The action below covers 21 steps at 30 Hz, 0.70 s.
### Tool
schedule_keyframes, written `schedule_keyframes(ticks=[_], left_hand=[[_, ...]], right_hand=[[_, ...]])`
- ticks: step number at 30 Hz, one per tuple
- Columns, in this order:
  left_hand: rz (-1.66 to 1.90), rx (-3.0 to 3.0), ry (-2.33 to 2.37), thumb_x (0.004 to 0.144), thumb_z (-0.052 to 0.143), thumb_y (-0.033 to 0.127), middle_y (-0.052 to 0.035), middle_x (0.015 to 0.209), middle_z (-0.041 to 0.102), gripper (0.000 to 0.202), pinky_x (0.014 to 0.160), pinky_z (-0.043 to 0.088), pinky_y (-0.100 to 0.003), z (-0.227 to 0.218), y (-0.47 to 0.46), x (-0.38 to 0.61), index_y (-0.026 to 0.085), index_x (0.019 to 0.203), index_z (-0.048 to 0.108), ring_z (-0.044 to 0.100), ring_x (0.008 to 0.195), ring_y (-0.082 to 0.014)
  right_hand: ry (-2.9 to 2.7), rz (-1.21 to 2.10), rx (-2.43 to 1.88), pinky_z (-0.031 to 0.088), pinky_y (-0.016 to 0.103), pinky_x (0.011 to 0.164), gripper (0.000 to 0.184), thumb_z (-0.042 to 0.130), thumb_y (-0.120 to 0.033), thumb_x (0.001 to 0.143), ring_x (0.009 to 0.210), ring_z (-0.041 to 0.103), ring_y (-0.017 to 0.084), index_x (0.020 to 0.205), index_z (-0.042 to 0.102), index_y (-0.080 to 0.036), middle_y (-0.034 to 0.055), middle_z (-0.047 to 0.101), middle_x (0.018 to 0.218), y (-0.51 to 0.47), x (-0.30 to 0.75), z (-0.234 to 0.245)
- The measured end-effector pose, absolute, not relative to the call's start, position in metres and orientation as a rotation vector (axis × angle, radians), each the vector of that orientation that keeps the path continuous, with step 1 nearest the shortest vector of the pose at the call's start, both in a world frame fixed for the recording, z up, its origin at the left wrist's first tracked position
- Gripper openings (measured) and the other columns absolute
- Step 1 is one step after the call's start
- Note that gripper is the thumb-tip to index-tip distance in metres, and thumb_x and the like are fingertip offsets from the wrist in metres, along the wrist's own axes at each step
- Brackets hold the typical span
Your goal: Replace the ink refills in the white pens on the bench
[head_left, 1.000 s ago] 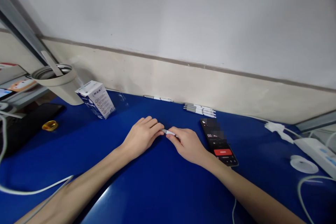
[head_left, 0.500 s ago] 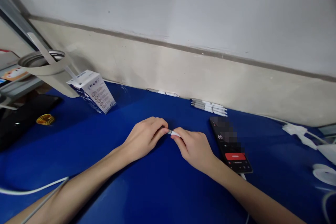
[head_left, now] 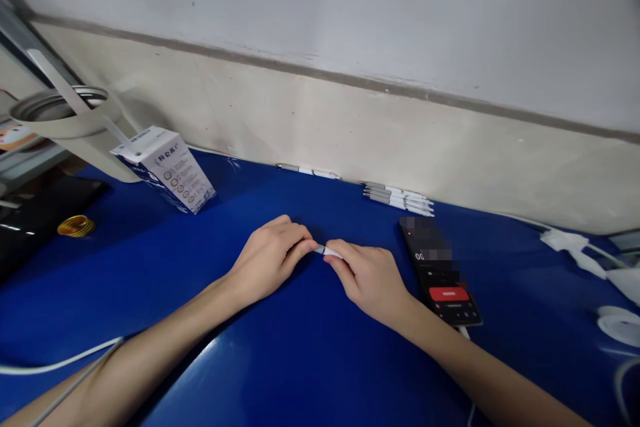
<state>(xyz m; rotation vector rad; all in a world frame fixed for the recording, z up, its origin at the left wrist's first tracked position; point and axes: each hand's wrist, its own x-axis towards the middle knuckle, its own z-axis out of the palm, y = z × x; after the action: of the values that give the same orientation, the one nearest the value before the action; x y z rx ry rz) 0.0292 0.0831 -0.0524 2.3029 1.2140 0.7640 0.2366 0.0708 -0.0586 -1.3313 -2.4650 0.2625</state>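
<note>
Right now, 2 bare hands grasp 1 slim pen (head_left: 333, 253) between them, near the middle of the blue table (head_left: 300, 360). The left hand (head_left: 273, 257) pinches its grey end between thumb and bent fingers, and the right hand (head_left: 373, 280) grips the white barrel. Only a short stretch of the pen shows between the 2 hands; the rest is hidden.

Beyond the hands, 1 lone pen (head_left: 309, 171) lies along the foot of the wall (head_left: 300, 113). Farther right, a small bunch of pens (head_left: 399, 200) lies side by side, grey ends to the left. Just right of the right hand, a phone (head_left: 443, 280) lies screen up, with a red bar near its lower end.

On the left, a printed carton (head_left: 180, 170) with a straw (head_left: 119, 135) stands beside a pale cup (head_left: 103, 157). Nearer, a yellow coil (head_left: 76, 226) sits by a dark, glossy object (head_left: 50, 217). A white cable (head_left: 65, 367) crosses the left forearm.
</note>
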Motion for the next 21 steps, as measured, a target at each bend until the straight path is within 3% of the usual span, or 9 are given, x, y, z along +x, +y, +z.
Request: schedule_keyframes(ticks=[6, 9, 12, 14, 16, 18, 21], left_hand=[[0.847, 2.229, 1.146, 0.094, 0.048, 0.033, -0.0053, 0.101, 0.063, 0.023, 0.079, 0.044, -0.032, -0.0521, 0.0813, 0.0288, 0.021, 0.112, 0.056, 0.056, 0.089, -0.0177], [0.788, 2.249, 1.155, 0.096, 0.043, 0.032, -0.0034, 0.089, 0.063, 0.019, 0.074, 0.043, -0.031, -0.0513, 0.0812, 0.0293, 0.020, 0.098, 0.058, 0.055, 0.082, -0.0169], [0.712, 2.281, 1.230, 0.098, 0.038, 0.034, -0.0011, 0.072, 0.060, 0.032, 0.069, 0.039, -0.030, -0.0504, 0.0820, 0.0296, 0.018, 0.079, 0.058, 0.051, 0.073, -0.0165], [0.729, 2.275, 1.218, 0.098, 0.040, 0.033, -0.0011, 0.077, 0.061, 0.029, 0.072, 0.040, -0.031, -0.0500, 0.0821, 0.0294, 0.018, 0.083, 0.059, 0.053, 0.076, -0.0165], [0.794, 2.243, 1.163, 0.095, 0.046, 0.031, -0.0019, 0.092, 0.063, 0.017, 0.077, 0.042, -0.030, -0.0497, 0.0816, 0.0289, 0.020, 0.100, 0.059, 0.055, 0.084, -0.0164], [0.829, 2.222, 1.101, 0.094, 0.049, 0.028, -0.0028, 0.101, 0.062, 0.019, 0.080, 0.042, -0.030, -0.0495, 0.0809, 0.0286, 0.021, 0.110, 0.055, 0.056, 0.090, -0.0161], [0.790, 2.243, 1.119, 0.096, 0.045, 0.028, -0.0014, 0.090, 0.062, 0.015, 0.076, 0.041, -0.029, -0.0492, 0.0810, 0.0287, 0.020, 0.098, 0.057, 0.054, 0.083, -0.0158]], right_hand=[[-2.435, 0.310, -1.349, 0.030, 0.025, 0.055, 0.025, 0.036, -0.034, 0.099, 0.061, 0.061, 0.013, 0.096, 0.059, -0.024, -0.0013, 0.069, 0.075, 0.0705, 0.2373, -0.0579], [-2.433, 0.309, -1.335, 0.031, 0.025, 0.056, 0.024, 0.037, -0.034, 0.099, 0.063, 0.062, 0.013, 0.097, 0.059, -0.024, -0.0017, 0.069, 0.077, 0.0705, 0.2374, -0.0586], [-2.458, 0.288, -1.325, 0.032, 0.025, 0.057, 0.025, 0.037, -0.035, 0.099, 0.065, 0.063, 0.014, 0.099, 0.060, -0.024, -0.0017, 0.070, 0.077, 0.0702, 0.2375, -0.0598], [-2.457, 0.291, -1.318, 0.034, 0.025, 0.058, 0.025, 0.037, -0.034, 0.099, 0.066, 0.064, 0.014, 0.101, 0.060, -0.024, -0.0010, 0.070, 0.079, 0.0702, 0.2378, -0.0602], [-2.435, 0.302, -1.318, 0.035, 0.025, 0.058, 0.025, 0.037, -0.034, 0.099, 0.067, 0.064, 0.014, 0.102, 0.060, -0.024, -0.0001, 0.071, 0.081, 0.0705, 0.2380, -0.0601], [-2.419, 0.307, -1.326, 0.035, 0.025, 0.058, 0.025, 0.037, -0.034, 0.099, 0.067, 0.064, 0.014, 0.103, 0.060, -0.024, 0.0001, 0.071, 0.081, 0.0709, 0.2379, -0.0598], [-2.430, 0.293, -1.318, 0.036, 0.025, 0.058, 0.025, 0.037, -0.033, 0.099, 0.067, 0.065, 0.015, 0.105, 0.059, -0.024, 0.0002, 0.071, 0.082, 0.0710, 0.2374, -0.0595]])
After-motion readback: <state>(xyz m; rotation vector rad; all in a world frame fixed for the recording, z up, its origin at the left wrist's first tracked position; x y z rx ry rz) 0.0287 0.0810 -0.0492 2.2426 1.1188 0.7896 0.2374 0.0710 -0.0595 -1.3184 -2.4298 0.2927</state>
